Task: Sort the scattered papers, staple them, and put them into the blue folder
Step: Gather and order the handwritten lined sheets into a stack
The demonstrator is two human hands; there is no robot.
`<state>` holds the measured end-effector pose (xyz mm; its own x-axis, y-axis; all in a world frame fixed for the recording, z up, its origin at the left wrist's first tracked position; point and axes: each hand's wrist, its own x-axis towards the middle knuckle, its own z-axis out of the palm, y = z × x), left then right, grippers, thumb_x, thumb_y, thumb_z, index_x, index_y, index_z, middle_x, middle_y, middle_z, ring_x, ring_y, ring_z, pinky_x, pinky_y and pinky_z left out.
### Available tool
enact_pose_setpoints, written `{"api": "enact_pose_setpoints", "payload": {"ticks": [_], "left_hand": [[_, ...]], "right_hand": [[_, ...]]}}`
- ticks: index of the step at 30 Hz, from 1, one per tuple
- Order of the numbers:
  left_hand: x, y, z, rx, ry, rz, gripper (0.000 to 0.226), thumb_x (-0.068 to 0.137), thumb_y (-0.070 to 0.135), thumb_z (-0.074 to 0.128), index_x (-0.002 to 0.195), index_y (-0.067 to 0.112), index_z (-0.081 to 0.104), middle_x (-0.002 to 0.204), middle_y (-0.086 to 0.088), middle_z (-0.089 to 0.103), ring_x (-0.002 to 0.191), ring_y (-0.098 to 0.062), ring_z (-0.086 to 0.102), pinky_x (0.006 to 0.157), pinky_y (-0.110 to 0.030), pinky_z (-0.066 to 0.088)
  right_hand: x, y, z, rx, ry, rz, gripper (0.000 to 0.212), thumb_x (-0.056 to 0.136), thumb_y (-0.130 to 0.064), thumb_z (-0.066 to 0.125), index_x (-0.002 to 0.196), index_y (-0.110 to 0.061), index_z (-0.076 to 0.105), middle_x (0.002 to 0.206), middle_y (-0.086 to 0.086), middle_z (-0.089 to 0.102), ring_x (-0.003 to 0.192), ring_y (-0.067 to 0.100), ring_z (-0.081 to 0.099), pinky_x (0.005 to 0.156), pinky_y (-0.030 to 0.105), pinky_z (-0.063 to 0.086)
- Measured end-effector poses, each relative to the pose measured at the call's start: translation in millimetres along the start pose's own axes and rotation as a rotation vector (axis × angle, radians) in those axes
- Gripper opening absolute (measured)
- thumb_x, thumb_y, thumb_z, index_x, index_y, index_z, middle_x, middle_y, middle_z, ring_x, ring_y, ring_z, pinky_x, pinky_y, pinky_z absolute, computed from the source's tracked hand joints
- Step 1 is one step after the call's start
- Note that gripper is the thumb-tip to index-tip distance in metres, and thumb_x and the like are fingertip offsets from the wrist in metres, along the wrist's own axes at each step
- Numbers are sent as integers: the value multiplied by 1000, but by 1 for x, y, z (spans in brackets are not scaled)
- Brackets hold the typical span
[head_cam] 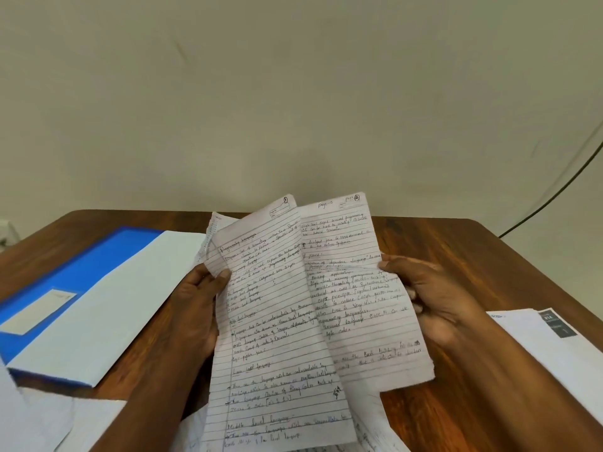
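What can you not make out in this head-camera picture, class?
- Handwriting on the lined handwritten pages: too blurred to read.
- Stapler: none in view.
- Blue cardboard folder: partly covered by a white sheet.
- White printed paper: cut off by the right edge.

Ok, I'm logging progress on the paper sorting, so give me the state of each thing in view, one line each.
page 1 sheet: held up off the table, gripped by the left hand, overlapping the front of page 2.
page 2 sheet: held up, gripped by the right hand.
blue folder: lying on the table, left side, white sheet lying across it.
printed sheets: lying flat on the table, right side.
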<state>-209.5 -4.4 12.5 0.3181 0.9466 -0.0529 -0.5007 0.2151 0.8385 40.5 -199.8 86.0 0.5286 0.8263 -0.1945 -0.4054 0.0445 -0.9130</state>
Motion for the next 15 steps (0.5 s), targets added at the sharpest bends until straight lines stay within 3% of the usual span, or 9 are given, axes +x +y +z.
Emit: {"api": "enact_pose_setpoints", "payload": {"ticks": [2,5,9,12,15], "left_hand": [[1,0,0,-40,-11,-16,27,99,-1,61,124,4,68,112,-11,80,93,-25,79,68,-35,65],[2,1,0,-60,-12,-27,21,100,-4,59,114,8,70,104,-10,81,87,-23,80,65,-35,65],[3,1,-1,-49,3,-37,23,100,-3,59,118,8,69,104,-9,81,86,-23,80,65,-36,66],[4,0,-2,-31,1,-51,28,100,-2,59,125,7,69,113,-11,80,95,-26,79,71,-39,67],[3,-1,1,43,2,-30,26,99,-3,61,121,6,71,109,-9,81,88,-22,80,65,-34,65]], "right_hand": [[0,4,-1,-31,2,4,31,96,2,60,126,11,62,58,7,59,36,5,33,30,17,23],[3,16,-9,-165,29,39,24,96,-1,62,118,8,69,81,18,70,45,9,38,35,18,26],[6,30,-16,-395,85,41,11,93,2,68,102,5,74,98,25,77,55,17,52,41,22,35],[10,36,-17,-454,120,-12,9,87,9,70,95,6,73,89,30,72,57,20,54,42,25,38],[11,39,-14,-456,124,-48,10,85,12,69,90,4,71,76,20,64,51,17,51,39,24,36]]}}
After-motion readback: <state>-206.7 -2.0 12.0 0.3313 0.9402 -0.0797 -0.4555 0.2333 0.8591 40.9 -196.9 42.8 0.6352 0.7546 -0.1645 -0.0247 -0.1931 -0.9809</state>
